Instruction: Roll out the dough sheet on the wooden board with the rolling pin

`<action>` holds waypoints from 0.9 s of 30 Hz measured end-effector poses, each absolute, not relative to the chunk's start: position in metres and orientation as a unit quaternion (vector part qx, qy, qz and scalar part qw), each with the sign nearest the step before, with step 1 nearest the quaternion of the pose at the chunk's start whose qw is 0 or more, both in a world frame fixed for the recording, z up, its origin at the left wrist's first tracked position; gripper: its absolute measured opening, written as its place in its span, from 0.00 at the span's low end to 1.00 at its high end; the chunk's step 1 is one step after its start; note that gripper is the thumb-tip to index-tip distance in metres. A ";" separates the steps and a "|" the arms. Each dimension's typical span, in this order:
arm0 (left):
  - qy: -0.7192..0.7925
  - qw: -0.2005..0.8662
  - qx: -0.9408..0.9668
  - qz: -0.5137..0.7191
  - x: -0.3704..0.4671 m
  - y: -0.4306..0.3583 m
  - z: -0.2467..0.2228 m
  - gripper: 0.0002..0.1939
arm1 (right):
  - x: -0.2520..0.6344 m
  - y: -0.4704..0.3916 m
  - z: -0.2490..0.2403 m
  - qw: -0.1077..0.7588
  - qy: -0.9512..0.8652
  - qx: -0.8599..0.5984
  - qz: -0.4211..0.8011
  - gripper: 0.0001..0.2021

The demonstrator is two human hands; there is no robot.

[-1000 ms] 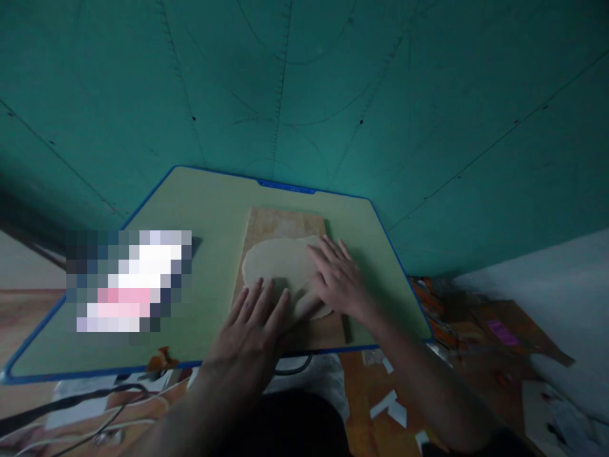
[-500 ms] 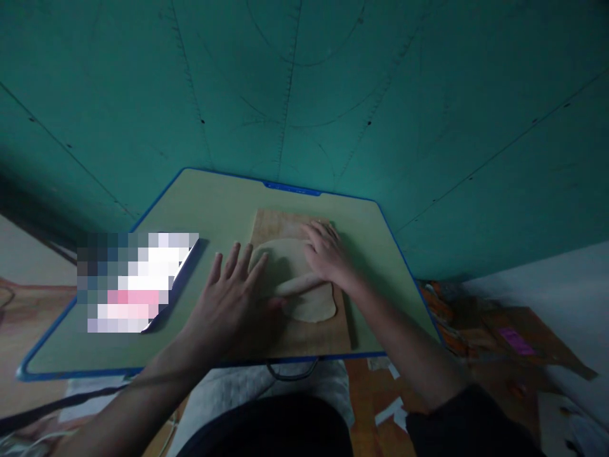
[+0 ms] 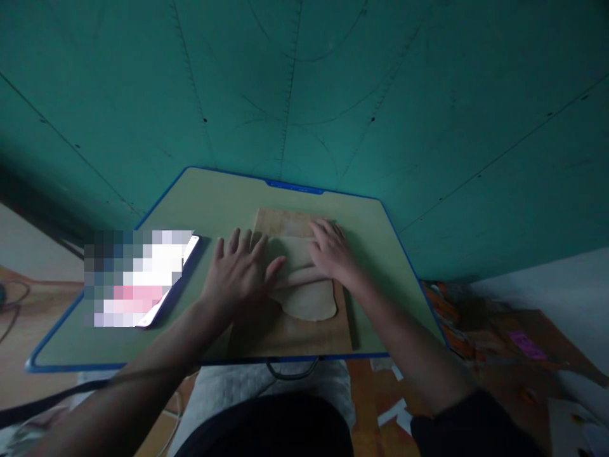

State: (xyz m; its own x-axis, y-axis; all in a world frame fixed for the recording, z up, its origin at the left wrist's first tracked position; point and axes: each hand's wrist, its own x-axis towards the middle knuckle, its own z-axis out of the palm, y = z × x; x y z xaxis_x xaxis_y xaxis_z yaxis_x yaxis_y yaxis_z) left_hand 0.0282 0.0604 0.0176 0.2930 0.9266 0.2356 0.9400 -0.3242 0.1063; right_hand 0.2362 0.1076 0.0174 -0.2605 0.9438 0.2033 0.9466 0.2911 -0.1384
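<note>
A thin rolling pin (image 3: 301, 277) lies across a flat sheet of pale dough (image 3: 307, 301) on a wooden board (image 3: 295, 339). My left hand (image 3: 238, 270) is at the pin's left end, palm down, with fingers spread and thumb pointing right. The heel of that hand hides this end of the pin. Over the right end rests my right hand (image 3: 330, 251), palm down, its fingers stretched forward past the pin above the dough's far right side. Neither hand has its fingers wrapped round the pin.
The board rests on a small pale-green table (image 3: 214, 197) with a blue rim. On its left side lies a lit phone (image 3: 190, 251), partly pixelated. A green wall (image 3: 333, 95) rises behind the table. Paper scraps (image 3: 394, 412) lie on the floor at right.
Both hands have moved slightly forward, and the rolling pin has rolled a little away from me over the dough. My left thumb now shows clearly. The camera view has shifted slightly.
</note>
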 end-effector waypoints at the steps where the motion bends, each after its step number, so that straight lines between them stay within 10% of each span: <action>1: -0.585 0.031 -0.800 -0.125 0.029 0.068 0.020 0.30 | 0.234 0.115 0.019 0.129 -0.791 -0.598 -0.005 0.24; 27: -0.523 0.006 -0.839 -0.150 0.029 0.082 0.016 0.24 | 0.236 0.053 0.017 0.140 -0.794 -0.591 -0.006 0.25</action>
State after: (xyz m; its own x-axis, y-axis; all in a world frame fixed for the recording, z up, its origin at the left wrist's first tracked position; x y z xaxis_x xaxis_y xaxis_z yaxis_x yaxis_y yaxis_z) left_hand 0.0289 0.0816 0.0161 0.4088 0.8753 0.2583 0.8791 -0.4537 0.1462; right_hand 0.2355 0.0534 0.0167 -0.2615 0.9374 0.2298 0.9408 0.3008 -0.1564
